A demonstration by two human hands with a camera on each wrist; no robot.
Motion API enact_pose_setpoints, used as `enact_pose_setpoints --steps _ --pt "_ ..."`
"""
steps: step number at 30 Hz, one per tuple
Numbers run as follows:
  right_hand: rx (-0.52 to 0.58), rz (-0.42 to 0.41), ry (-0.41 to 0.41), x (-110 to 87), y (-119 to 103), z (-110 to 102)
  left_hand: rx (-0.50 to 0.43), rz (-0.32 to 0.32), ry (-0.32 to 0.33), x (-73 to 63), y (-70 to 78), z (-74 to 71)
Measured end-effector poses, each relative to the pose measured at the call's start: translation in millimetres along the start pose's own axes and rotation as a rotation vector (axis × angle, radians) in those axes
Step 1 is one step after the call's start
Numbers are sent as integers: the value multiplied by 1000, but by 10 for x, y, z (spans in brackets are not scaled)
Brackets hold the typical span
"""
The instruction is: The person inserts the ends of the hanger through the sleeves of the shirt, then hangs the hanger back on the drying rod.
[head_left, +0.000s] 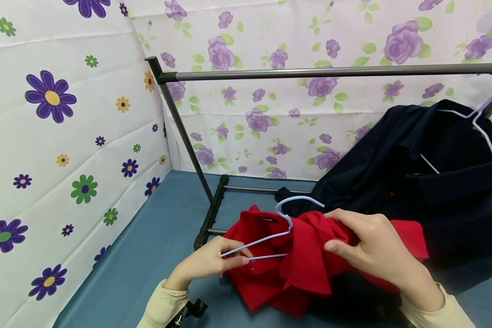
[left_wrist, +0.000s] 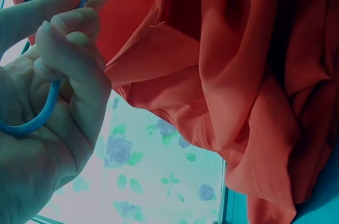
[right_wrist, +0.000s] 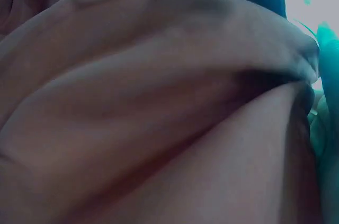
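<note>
My left hand [head_left: 207,259] grips one end of a light-blue clothes hanger [head_left: 297,197], its fingers curled round the frame, as the left wrist view also shows. The hanger's other side goes into a bunched red shirt [head_left: 307,264], with the hook sticking up above the collar. On the shirt's right side, my right hand [head_left: 379,248] holds the cloth between thumb and fingers. Folds of the red shirt [right_wrist: 159,102] fill most of the right wrist view, with a dark button at top left. The far end of the hanger is hidden inside the cloth.
A metal clothes rack stands behind, with its top rail [head_left: 295,73] running across. From its right side a navy shirt [head_left: 365,173] hangs on a pale hanger [head_left: 477,111]. Blue cloth [head_left: 147,255] covers the surface below. Flowered sheets [head_left: 254,150] form the walls.
</note>
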State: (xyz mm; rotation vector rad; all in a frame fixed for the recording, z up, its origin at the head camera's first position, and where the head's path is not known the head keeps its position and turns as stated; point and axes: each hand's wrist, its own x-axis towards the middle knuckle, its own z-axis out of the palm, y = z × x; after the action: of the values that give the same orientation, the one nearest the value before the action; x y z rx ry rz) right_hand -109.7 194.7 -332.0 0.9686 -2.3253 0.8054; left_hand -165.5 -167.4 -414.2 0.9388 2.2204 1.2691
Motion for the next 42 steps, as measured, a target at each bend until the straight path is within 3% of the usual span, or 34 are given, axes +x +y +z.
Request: enact_pose_setpoints --steps 5,10,20,28,33,38,42 --pt "-115 88 -18 53 -57 63 6 2 4 19 8 10" --pt "-128 137 -11 47 -38 76 10 27 -13 27 9 13" --pt "-43 45 -32 9 50 32 -29 52 -20 35 6 14" --pt "-67 12 24 2 70 92 -70 33 16 54 57 30" --pt "-61 24 21 12 65 107 -91 0 110 68 95 40" --pt "-47 35 38 11 67 132 -40 39 270 82 139 40" --pt "-34 4 73 16 83 151 -97 56 328 93 161 48"
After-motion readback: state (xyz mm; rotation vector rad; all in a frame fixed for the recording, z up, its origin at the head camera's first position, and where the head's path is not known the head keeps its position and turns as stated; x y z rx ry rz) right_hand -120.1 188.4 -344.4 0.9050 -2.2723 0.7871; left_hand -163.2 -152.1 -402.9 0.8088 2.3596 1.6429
